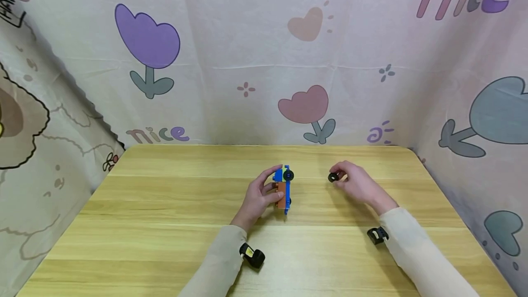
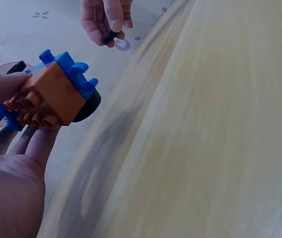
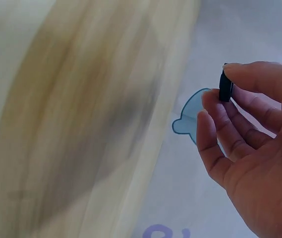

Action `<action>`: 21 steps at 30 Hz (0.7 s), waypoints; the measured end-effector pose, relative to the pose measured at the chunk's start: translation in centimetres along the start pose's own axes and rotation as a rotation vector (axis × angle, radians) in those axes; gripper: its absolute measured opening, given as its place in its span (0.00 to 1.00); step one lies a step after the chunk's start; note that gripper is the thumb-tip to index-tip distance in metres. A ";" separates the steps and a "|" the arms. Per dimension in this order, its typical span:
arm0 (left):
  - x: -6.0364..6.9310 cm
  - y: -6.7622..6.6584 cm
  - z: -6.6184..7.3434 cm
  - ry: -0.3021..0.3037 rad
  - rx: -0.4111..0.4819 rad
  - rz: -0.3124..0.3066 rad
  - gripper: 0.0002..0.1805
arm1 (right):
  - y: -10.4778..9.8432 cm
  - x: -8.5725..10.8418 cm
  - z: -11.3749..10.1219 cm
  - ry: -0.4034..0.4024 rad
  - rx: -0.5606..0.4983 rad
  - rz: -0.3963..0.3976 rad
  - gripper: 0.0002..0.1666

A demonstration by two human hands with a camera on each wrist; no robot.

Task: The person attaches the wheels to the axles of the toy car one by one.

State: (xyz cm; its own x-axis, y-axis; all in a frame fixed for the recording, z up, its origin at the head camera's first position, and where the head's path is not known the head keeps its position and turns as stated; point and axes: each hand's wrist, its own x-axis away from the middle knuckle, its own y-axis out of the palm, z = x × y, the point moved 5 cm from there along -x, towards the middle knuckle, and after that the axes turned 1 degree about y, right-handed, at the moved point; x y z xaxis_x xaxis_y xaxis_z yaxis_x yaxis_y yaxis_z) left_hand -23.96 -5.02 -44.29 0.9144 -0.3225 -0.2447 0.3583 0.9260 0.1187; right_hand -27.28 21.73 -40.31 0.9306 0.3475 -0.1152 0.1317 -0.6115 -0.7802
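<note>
In the head view my left hand (image 1: pixel 259 197) grips a toy car (image 1: pixel 281 196) built of blue and orange blocks, held on its side above the table. Black wheels show on it, and the left wrist view shows studs on the orange block (image 2: pixel 56 91). The thumb lies along one side, the other fingers behind. Off to the right, my right hand (image 1: pixel 358 183) pinches a small black wheel (image 1: pixel 332 177) between thumb and fingers. From the right wrist that wheel (image 3: pixel 225 85) appears edge-on, apart from the car.
A light wooden table (image 1: pixel 165 187) lies under both hands. Behind it and at both sides hangs a pale printed cloth (image 1: pixel 231 26). Each sleeve carries a black wrist camera (image 1: pixel 252 255).
</note>
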 end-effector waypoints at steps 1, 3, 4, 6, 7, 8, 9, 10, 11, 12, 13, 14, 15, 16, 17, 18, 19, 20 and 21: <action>0.0 0.0 0.0 0.001 -0.002 -0.002 0.37 | 0.1 0.1 -0.1 -0.003 -0.006 0.000 0.19; 0.0 0.0 0.0 -0.004 -0.004 0.001 0.37 | 0.2 0.2 -0.3 -0.012 -0.017 0.001 0.19; -0.1 0.0 0.0 0.000 -0.003 0.000 0.37 | 0.3 0.3 -0.4 -0.014 -0.020 0.003 0.18; -0.1 0.0 0.0 0.001 0.003 -0.002 0.37 | 0.4 0.3 -0.6 -0.026 -0.023 0.009 0.18; -0.2 0.0 0.0 0.002 0.004 -0.002 0.37 | 0.4 0.4 -0.8 -0.029 -0.027 0.010 0.18; -0.2 0.0 0.0 0.001 0.008 -0.002 0.37 | 0.5 0.4 -0.9 -0.032 -0.027 0.010 0.18; -0.2 0.0 0.0 0.003 0.014 -0.003 0.37 | 0.6 0.5 -1.0 -0.031 -0.031 0.007 0.18; -0.2 0.0 0.0 0.005 0.019 -0.005 0.37 | 0.6 0.5 -1.1 -0.033 -0.032 0.004 0.18; -0.2 0.0 0.0 0.005 0.024 -0.006 0.37 | 0.7 0.6 -1.2 -0.035 -0.035 0.002 0.18; -0.2 0.0 0.0 0.008 0.029 -0.005 0.37 | 0.8 0.6 -1.3 -0.036 -0.035 -0.002 0.18; -0.2 0.0 0.1 0.010 0.035 -0.006 0.37 | 0.8 0.6 -1.5 -0.041 -0.035 -0.006 0.18; -0.3 0.0 0.1 0.013 0.039 -0.006 0.37 | 0.8 0.7 -1.6 -0.048 -0.035 -0.010 0.18; -0.3 0.0 0.0 0.017 0.044 -0.007 0.37 | 0.9 0.7 -1.8 -0.054 -0.035 -0.011 0.18; -0.3 0.0 0.1 0.021 0.049 -0.009 0.37 | 0.9 0.7 -1.9 -0.058 -0.032 -0.011 0.18; -0.3 0.0 0.1 0.024 0.053 -0.010 0.37 | 0.9 0.7 -2.0 -0.062 -0.031 -0.011 0.18; -0.3 -0.1 0.1 0.026 0.056 -0.010 0.38 | 0.9 0.8 -2.0 -0.064 -0.028 -0.012 0.18; -0.3 -0.1 0.0 0.028 0.059 -0.014 0.38 | 0.9 0.8 -2.1 -0.063 -0.026 -0.011 0.18; -0.3 -0.1 0.0 0.029 0.063 -0.016 0.38 | 1.0 0.9 -2.1 -0.061 -0.026 -0.011 0.18; -0.3 -0.1 0.0 0.030 0.067 -0.016 0.38 | 1.0 0.9 -2.2 -0.060 -0.025 -0.011 0.18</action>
State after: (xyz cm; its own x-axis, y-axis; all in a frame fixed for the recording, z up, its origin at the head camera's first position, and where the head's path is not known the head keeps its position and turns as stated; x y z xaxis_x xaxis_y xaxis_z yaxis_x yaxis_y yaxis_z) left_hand -24.25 -5.00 -44.23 0.9027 -0.3306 -0.2754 0.3860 0.9051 0.1786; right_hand -25.54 19.91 -39.87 0.9070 0.3957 -0.1443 0.1508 -0.6249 -0.7660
